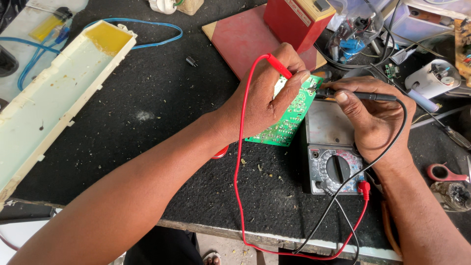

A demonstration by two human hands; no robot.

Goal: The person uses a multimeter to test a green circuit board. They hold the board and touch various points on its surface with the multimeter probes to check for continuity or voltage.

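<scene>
Green board sits tilted at the mat's centre, its lower edge on the black mat and its right edge against the meter. My left hand wraps the board and pinches the red probe at 12 o'clock; my right hand, at 3 o'clock, grips the black probe, tip on the board's top corner. I judge I'm mid-reading; next calls for steady tips and a glance at the meter dial
</scene>
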